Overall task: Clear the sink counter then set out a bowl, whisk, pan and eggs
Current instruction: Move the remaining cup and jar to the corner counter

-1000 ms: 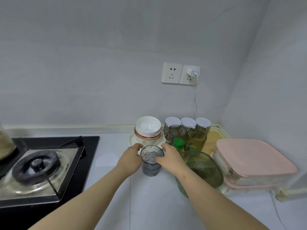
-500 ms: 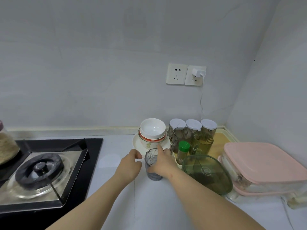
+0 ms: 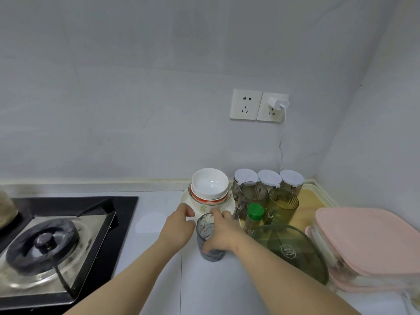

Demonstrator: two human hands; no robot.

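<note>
Now: white counter [image 3: 154, 208], grey wall [image 3: 136, 110], gas hob [image 3: 43, 246] left; right hand [image 3: 223, 235] grips grey tumbler [image 3: 205, 226]; left hand [image 3: 178, 228] relaxed, empty, beside.

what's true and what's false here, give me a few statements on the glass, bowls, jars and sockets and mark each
1. The right hand grips the grey glass tumbler. True.
2. The white bowl sits alone on the bare counter. False: it is stacked on other bowls, which stand on a plate.
3. Three white-lidded jars stand in a row near the back wall. True.
4. The small bottle has a red cap. False: its cap is green.
5. Both wall sockets are empty. False: a white charger is plugged into the right socket.
</note>
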